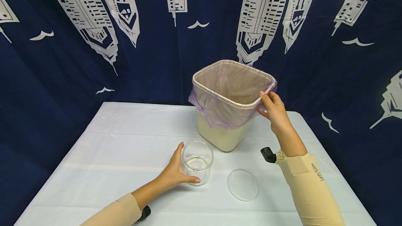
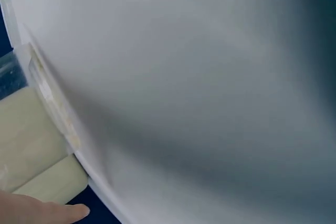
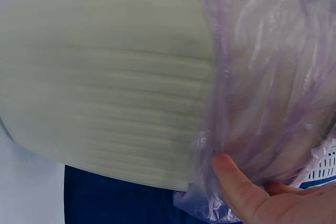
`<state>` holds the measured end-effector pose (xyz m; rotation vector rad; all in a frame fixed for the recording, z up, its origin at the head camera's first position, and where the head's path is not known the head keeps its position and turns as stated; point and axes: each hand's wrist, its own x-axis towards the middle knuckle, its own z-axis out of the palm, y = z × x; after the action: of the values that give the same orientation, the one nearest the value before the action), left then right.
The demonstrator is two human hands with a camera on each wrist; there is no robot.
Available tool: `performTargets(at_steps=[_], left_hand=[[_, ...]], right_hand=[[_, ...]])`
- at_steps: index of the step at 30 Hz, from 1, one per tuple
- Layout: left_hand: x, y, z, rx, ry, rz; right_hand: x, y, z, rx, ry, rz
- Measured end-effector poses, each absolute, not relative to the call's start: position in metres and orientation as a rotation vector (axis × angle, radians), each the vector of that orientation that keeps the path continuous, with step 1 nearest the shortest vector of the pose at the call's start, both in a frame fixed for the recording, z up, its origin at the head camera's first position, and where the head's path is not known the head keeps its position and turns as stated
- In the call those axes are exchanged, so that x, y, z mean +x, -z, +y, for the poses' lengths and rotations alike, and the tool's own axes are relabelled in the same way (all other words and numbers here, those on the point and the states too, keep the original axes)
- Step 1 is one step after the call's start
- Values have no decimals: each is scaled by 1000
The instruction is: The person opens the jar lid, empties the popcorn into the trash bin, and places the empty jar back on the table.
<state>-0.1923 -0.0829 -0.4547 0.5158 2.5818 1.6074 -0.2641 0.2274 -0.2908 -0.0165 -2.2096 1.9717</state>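
Observation:
A clear glass jar (image 1: 197,161) stands on the table, with small yellow-green bits inside it. My left hand (image 1: 174,173) holds it from the left, thumb across the front and fingers along the far side. Behind the jar is a cream trash bin (image 1: 220,137), lined with a thin purple trash bag (image 1: 220,116) folded over its rim. At the bin's right corner my right hand (image 1: 276,111) grips the bagged rim, thumb on top. In the right wrist view, a fingertip (image 3: 226,166) presses the bag's lower edge. The left wrist view catches only part of the jar (image 2: 50,95).
A round clear lid (image 1: 243,185) lies flat on the white-covered table (image 1: 125,142), right of the jar. A navy curtain (image 1: 157,62) with white building prints hangs directly behind the table and bin.

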Motion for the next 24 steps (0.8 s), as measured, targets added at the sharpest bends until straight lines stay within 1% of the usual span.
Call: performTargets(at_steps=[4, 12, 17, 24], left_hand=[[-191, 448, -86, 611, -1551, 2658], [-191, 432, -90, 1000, -1239, 2934], [-192, 416, -92, 1064, -951, 3040], [-191, 396, -94, 1113, -576, 3155]], right_hand=[[-261, 296, 227, 60, -1917, -2223], [-249, 311, 228, 195, -1673, -2267], [-238, 319, 223, 294, -1472, -2286], [-218, 329, 209, 348, -1115, -2353]])
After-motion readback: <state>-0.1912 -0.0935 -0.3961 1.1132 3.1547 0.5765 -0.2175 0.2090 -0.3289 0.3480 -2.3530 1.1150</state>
